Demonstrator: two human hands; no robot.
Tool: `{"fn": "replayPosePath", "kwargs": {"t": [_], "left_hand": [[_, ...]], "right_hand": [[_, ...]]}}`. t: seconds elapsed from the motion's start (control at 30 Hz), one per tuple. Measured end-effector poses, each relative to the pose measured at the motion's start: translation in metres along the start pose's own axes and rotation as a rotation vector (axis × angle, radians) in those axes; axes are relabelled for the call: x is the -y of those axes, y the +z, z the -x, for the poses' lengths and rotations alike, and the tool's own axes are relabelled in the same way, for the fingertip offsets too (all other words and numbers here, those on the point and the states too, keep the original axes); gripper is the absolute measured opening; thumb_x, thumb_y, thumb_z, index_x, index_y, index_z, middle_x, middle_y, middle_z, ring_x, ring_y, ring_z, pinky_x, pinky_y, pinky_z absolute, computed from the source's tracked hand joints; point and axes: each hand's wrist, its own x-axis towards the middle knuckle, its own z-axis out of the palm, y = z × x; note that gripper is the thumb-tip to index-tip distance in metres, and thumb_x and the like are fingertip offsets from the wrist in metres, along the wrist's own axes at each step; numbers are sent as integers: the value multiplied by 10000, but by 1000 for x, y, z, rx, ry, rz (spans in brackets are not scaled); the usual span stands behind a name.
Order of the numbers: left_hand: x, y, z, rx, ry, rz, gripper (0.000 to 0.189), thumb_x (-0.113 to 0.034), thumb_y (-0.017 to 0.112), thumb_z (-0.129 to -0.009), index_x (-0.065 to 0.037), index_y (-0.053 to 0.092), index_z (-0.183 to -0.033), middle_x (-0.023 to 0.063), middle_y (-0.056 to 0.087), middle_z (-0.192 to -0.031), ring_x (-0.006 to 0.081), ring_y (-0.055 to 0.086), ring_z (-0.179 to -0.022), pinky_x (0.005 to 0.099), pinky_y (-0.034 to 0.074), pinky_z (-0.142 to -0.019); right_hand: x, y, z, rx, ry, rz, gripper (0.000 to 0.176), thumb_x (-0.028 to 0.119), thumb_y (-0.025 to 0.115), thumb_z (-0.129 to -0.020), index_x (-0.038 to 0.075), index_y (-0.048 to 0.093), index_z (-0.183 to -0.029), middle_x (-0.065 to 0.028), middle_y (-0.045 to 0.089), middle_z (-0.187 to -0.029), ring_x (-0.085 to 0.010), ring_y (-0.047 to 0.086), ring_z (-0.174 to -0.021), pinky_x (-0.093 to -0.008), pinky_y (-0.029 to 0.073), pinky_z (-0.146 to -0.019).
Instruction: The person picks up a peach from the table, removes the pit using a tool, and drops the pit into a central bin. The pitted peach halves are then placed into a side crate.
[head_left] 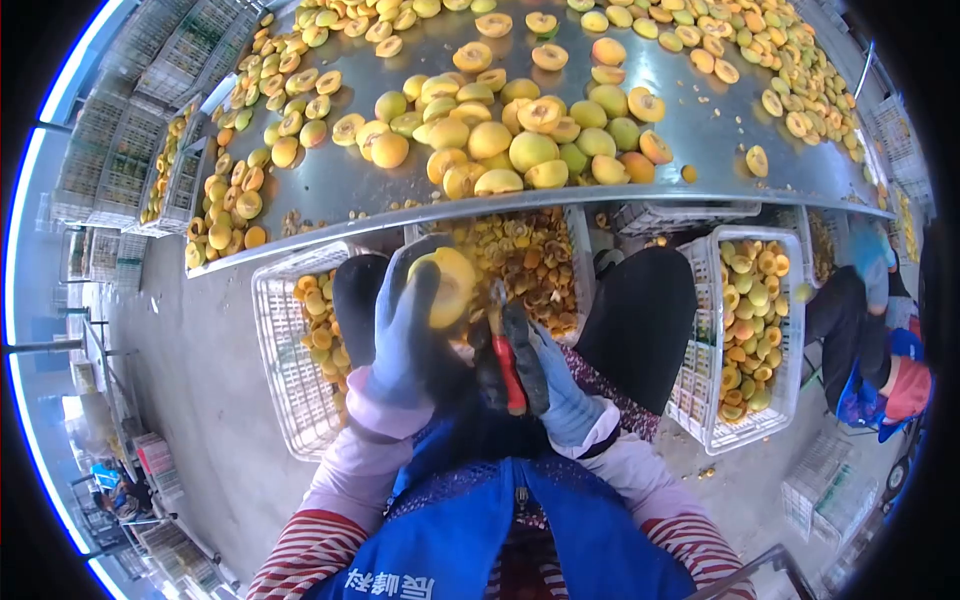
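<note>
My left hand (405,325), in a grey-blue glove with dark palm and fingers, is closed around a yellow peach half (445,287). Its cut face is turned toward my right hand. A red-handled pitting tool (507,365) is gripped in my gloved right hand (545,375), its metal tip pointing up close to the peach half. The exact shape of the tip is blurred. Both hands are above my lap, just short of the metal table (330,215). Below them, between my knees, a crate (583,250) holds dark orange scraps and fruit pieces.
A pile of peach halves (490,140) lies near the table's front edge, with more along both sides. White crates of halves stand by my left (290,380) and right (710,350) knees. At far right another person (875,330) sits; stacked crates (120,130) stand at left.
</note>
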Motion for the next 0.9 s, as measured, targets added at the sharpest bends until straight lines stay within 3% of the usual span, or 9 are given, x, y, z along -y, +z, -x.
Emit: {"fn": "replayPosePath", "kwargs": {"t": [0.07, 0.17, 0.4, 0.6, 0.67, 0.73, 0.8, 0.83, 0.9], "left_hand": [[16, -4, -3, -45, 613, -455, 427, -65, 617, -834, 35, 428, -1203, 191, 578, -1021, 306, 590, -841, 369, 507, -683], [2, 3, -3, -11, 550, -472, 385, -54, 626, -808, 48, 445, -1132, 224, 570, -1010, 341, 593, -813, 386, 510, -667], [4, 12, 10, 11, 331, -280, 137, 30, 536, -836, 87, 504, -956, 239, 566, -1008, 318, 596, -817, 366, 508, -661], [-13, 16, 6, -25, 475, -496, 159, 65, 533, -814, 119, 478, -953, 251, 558, -1033, 321, 599, -859, 344, 513, -666], [-5, 22, 7, -75, 534, -535, 192, 53, 533, -827, 113, 488, -1005, 244, 560, -1054, 308, 602, -881, 332, 513, -688], [-7, 22, 11, -24, 187, -145, 330, -17, 529, -877, 83, 486, -1188, 200, 571, -1122, 223, 592, -941, 292, 499, -767], [9, 22, 6, 108, -84, 321, 427, -113, 551, -900, 42, 457, -1287, 134, 570, -1151, 145, 561, -964, 258, 477, -803], [-3, 11, -3, 259, -361, 386, 449, -149, 570, -901, 18, 451, -1300, 91, 580, -1104, 119, 549, -959, 249, 469, -800], [8, 9, -8, 248, -479, 432, 339, -156, 559, -915, 31, 532, -1198, 61, 607, -1028, 118, 572, -906, 247, 461, -800]], "right_hand": [[-4, -5, 0, 18, -363, 336, 253, 302, 557, -914, 49, 547, -917, -66, 550, -626, -191, 566, -517, -309, 451, -455], [6, 6, 4, -190, -759, 1276, 229, 182, 602, -862, -5, 536, -978, -186, 612, -735, -346, 626, -636, -395, 487, -566], [-6, -8, 6, -260, -678, 1497, 457, 206, 680, -791, -56, 525, -1132, -229, 626, -839, -386, 629, -747, -422, 507, -666], [-39, -20, -2, -201, -713, 1136, 518, 186, 666, -810, -72, 461, -1209, -208, 598, -1043, -339, 625, -833, -398, 510, -700], [-36, -37, -5, -15, -423, 552, 501, 200, 662, -821, -36, 459, -1214, -172, 593, -1060, -282, 625, -821, -372, 512, -680], [-15, -30, 2, 181, -246, 16, 376, 203, 637, -860, 28, 507, -1166, -95, 603, -1022, -166, 615, -824, -313, 507, -647], [7, -12, 10, 67, -233, 160, 293, 183, 589, -901, 47, 523, -1152, -40, 606, -931, -105, 595, -781, -259, 486, -608], [8, -11, 11, 18, -401, 448, 263, 186, 571, -915, 48, 528, -1134, -23, 594, -886, -91, 579, -743, -244, 471, -588], [8, -7, 2, -57, -743, 1033, 211, 194, 536, -943, 51, 537, -1099, 9, 571, -796, -64, 548, -667, -215, 440, -550]]}}
